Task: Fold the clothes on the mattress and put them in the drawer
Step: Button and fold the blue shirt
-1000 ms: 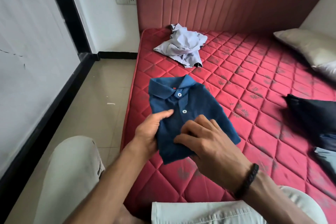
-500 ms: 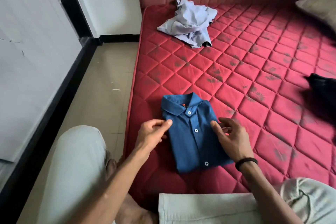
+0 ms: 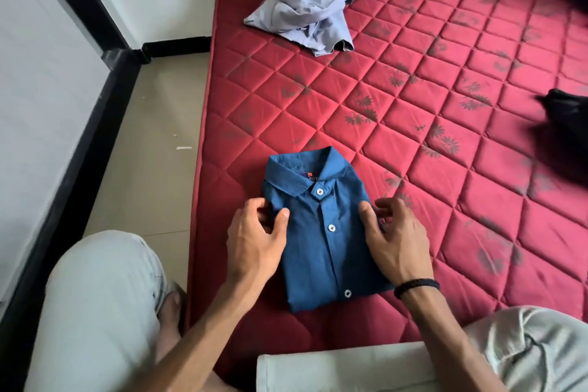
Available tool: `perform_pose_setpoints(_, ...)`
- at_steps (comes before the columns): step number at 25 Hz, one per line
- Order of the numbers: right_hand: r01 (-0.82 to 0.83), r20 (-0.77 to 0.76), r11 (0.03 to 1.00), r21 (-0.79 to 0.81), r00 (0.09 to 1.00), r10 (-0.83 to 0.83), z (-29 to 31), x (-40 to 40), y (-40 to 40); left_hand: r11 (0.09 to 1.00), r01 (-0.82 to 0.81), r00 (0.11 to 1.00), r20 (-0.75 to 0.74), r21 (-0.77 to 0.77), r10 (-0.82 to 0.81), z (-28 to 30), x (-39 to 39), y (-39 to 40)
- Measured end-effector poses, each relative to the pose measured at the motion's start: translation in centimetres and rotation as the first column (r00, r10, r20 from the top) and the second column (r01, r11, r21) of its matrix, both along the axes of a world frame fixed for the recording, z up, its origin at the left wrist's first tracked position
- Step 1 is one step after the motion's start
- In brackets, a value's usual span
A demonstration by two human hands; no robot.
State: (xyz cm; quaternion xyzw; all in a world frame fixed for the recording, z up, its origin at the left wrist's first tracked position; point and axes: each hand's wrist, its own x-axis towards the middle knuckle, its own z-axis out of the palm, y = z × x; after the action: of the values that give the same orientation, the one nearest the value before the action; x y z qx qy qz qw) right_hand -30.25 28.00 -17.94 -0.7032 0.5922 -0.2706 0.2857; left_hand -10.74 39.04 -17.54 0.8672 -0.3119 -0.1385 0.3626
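A folded blue shirt (image 3: 321, 242) lies collar-up near the front left edge of the red quilted mattress (image 3: 413, 111). My left hand (image 3: 254, 242) pinches the shirt's left edge, thumb on top and fingers curled at the side. My right hand (image 3: 394, 239), with a black band on the wrist, holds the right edge the same way, thumb on the cloth and fingers curled beside it. A crumpled pale lilac garment (image 3: 308, 6) sits at the far side of the mattress. A dark garment (image 3: 566, 134) lies at the right edge, blurred and partly cut off.
Beige tiled floor (image 3: 149, 143) runs along the mattress's left side, bounded by a white wall with black trim (image 3: 79, 124). My knees in light trousers (image 3: 95, 312) fill the bottom of the view. No drawer is in sight.
The shirt went from held up in my hands to lying flat on the mattress. Both hands have closed in on its side edges, and the view has tilted further down.
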Motion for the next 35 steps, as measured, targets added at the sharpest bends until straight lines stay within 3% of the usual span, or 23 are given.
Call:
perform_pose_setpoints(2, -0.012, -0.024, 0.988, 0.154, 1.000, 0.016, 1.1, 0.3, -0.7, 0.985, 0.044, 0.997, -0.066, 0.167, -0.033, 0.9, -0.7, 0.1)
perform_pose_setpoints(4, -0.053, 0.052, 0.933, 0.355, 0.998, 0.037, 1.7, 0.6, -1.8, 0.978, 0.048, 0.961, -0.278, 0.203, 0.011, 0.7, -1.2, 0.4)
perform_pose_setpoints(5, -0.109, 0.186, 0.867, 0.485, 0.982, 0.019, 1.9, 0.4, -2.7, 0.990, 0.012, 0.908, -0.415, 0.143, 0.049, 0.5, -1.5, 0.4)
perform_pose_setpoints(7, -0.341, 0.493, 0.623, 0.704, 0.866, -0.083, 2.4, 0.2, -3.6, 0.992, -0.128, 0.715, -0.692, 0.004, 0.095, 0.6, -2.0, 0.4)
perform_pose_setpoints(8, -0.426, 0.561, 0.506, 0.750, 0.814, -0.147, 2.4, 0.0, -3.5, 0.984, -0.175, 0.633, -0.769, -0.025, 0.093, 1.1, -2.1, 0.2)
perform_pose_setpoints(9, -0.486, 0.602, 0.427, 0.762, 0.774, -0.194, 2.6, -0.4, -3.2, 0.983, -0.175, 0.607, -0.791, -0.049, 0.069, 1.7, -2.4, 0.0)
perform_pose_setpoints(11, -0.566, 0.659, 0.352, 0.745, 0.706, -0.259, 3.0, -1.0, -2.4, 0.985, -0.140, 0.642, -0.767, -0.097, 0.016, 2.9, -2.6, -0.4)
perform_pose_setpoints(13, -0.596, 0.700, 0.371, 0.713, 0.641, -0.315, 4.3, -2.4, -1.4, 0.985, -0.080, 0.680, -0.731, -0.152, -0.057, 4.5, -3.4, -1.0)
perform_pose_setpoints(16, -0.572, 0.779, 0.537, 0.619, 0.534, -0.329, 7.4, -7.1, -0.9, 0.969, 0.077, 0.686, -0.693, -0.235, -0.222, 7.2, -5.8, -3.3)
perform_pose_setpoints(20, -0.437, 0.848, 0.741, 0.510, 0.398, -0.348, 10.3, -16.7, -0.2, 0.883, 0.330, 0.585, -0.662, -0.334, -0.469, 11.2, -13.2, -8.6)
perform_pose_setpoints(25, -0.176, 0.861, 0.870, 0.460, 0.325, -0.390, 12.3, -27.9, 1.0, 0.739, 0.537, 0.470, -0.584, -0.407, -0.662, 14.2, -25.0, -14.1)
perform_pose_setpoints(27, 0.003, 0.858, 0.897, 0.443, 0.290, -0.424, 12.9, -33.2, 2.1, 0.641, 0.629, 0.324, -0.601, -0.440, -0.731, 15.4, -30.8, -14.8)
perform_pose_setpoints(30, 0.243, 0.856, 0.896, 0.371, 0.284, -0.432, 14.9, -41.6, 3.6, 0.415, 0.700, -0.010, -0.590, -0.581, -0.808, 17.3, -39.3, -14.3)
perform_pose_setpoints(32, 0.380, 0.865, 0.870, 0.314, 0.263, -0.427, 16.3, -46.9, 4.8, 0.316, 0.689, -0.177, -0.574, -0.652, -0.799, 17.9, -43.9, -14.0)
perform_pose_setpoints(35, 0.518, 0.874, 0.814, 0.264, 0.229, -0.429, 16.6, -54.1, 6.8, 0.297, 0.704, -0.246, -0.614, -0.646, -0.750, 16.3, -50.1, -13.7)
